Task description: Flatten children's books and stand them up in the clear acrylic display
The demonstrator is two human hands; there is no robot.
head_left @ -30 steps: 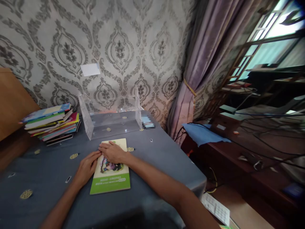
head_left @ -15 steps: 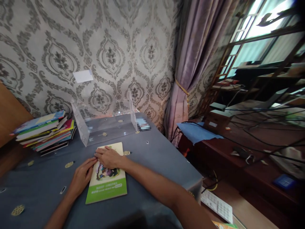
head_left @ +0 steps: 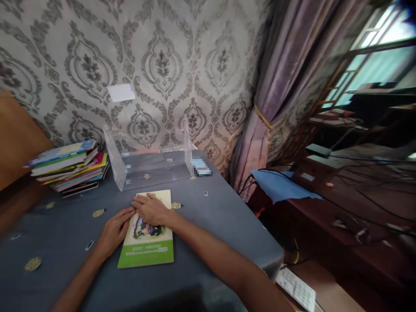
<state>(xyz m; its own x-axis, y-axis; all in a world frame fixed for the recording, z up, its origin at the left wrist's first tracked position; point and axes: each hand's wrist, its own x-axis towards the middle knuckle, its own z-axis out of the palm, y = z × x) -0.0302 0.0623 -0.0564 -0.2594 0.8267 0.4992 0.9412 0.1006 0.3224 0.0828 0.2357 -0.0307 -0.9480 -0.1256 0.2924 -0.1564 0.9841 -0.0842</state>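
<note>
A closed book (head_left: 146, 258) with a cream and green cover lies flat on the table, its printed text upside down to me. My right hand (head_left: 152, 209) rests flat across the upper part of the cover, fingers stretched out toward the left edge. Along that left edge lies my left hand (head_left: 114, 229), its fingers extended and their tips meeting the fingertips of my right hand. The picture on the cover is partly hidden by my right hand. Just behind the book stands a clear plastic stand (head_left: 114, 162) with upright side panels.
A stack of books (head_left: 69, 167) sits at the back left of the grey cloth-covered table (head_left: 221, 229). A small blurred-out item (head_left: 201, 167) lies right of the stand. Beyond the table's right edge are a blue cloth (head_left: 282, 184), cables and a white keyboard (head_left: 296, 286).
The view has shifted slightly, so the scene sits a little farther right. Both hands keep nearly the same place on the book.
</note>
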